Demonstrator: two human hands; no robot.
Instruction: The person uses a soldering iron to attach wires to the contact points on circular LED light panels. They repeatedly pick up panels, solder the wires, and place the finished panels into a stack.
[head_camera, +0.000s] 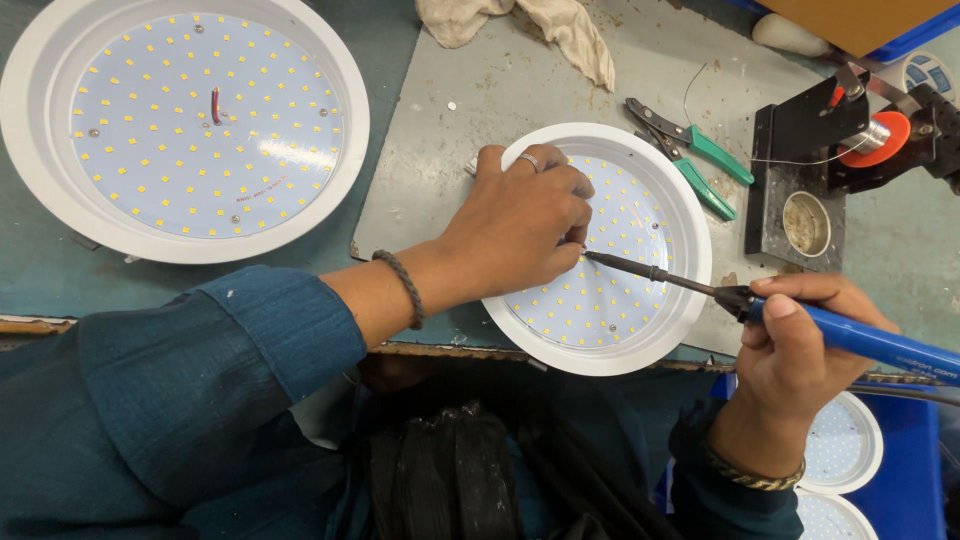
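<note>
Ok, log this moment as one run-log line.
left hand: resting on round LED panel | right hand: holding blue soldering iron, tip at left fingers | pliers: beside panel

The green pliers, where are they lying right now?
In the head view, the green pliers lie on the grey mat, right of the round light being soldered and left of the black stand.

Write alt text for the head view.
A right hand holds a blue soldering iron, tip at the LED panel that the left hand steadies. A second LED panel lies left; green pliers lie right.
</note>
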